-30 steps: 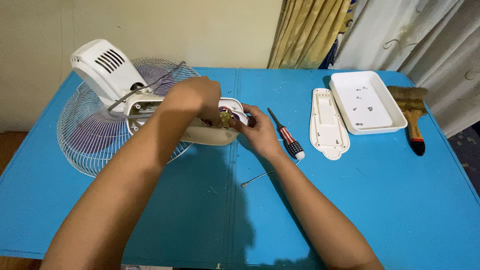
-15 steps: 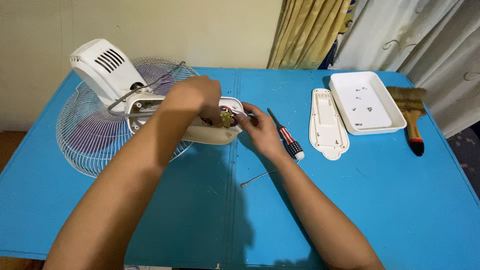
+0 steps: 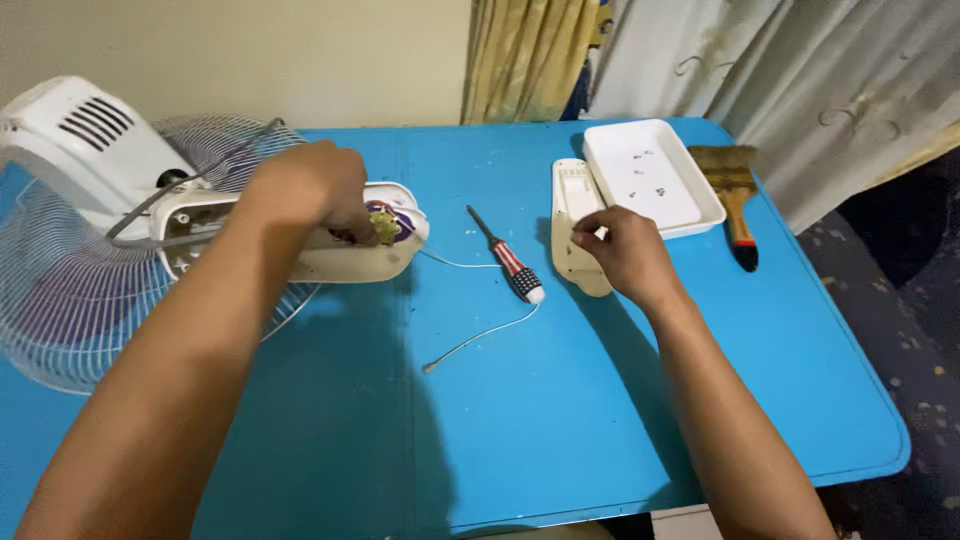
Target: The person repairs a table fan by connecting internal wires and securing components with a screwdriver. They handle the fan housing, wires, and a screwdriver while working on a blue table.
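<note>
A: Fingers?
B: R hand (image 3: 618,252) fingers pinched narrow on the cover (image 3: 574,226), just beside the tray (image 3: 652,180). L hand (image 3: 305,190) curled on the fan base (image 3: 300,238), fingertips at its open wiring.
A: Between them?
B: Wire (image 3: 480,334) nearest, then screwdriver (image 3: 508,258). Brush (image 3: 735,198) far R on table (image 3: 560,400).

**Colours on the blue bench**

The bench (image 3: 560,420) is bright blue. The fan housing (image 3: 95,150) is white with dark slots, and the fan grille (image 3: 60,300) is pale wire. The open fan base (image 3: 360,255) is cream. The cover plate (image 3: 575,215) is cream, the tray (image 3: 650,180) is white. The screwdriver (image 3: 508,257) has a red, white and black striped handle. The paintbrush (image 3: 735,195) has brown bristles and an orange-red handle with a black tip. The loose wire (image 3: 480,335) is white.
</note>
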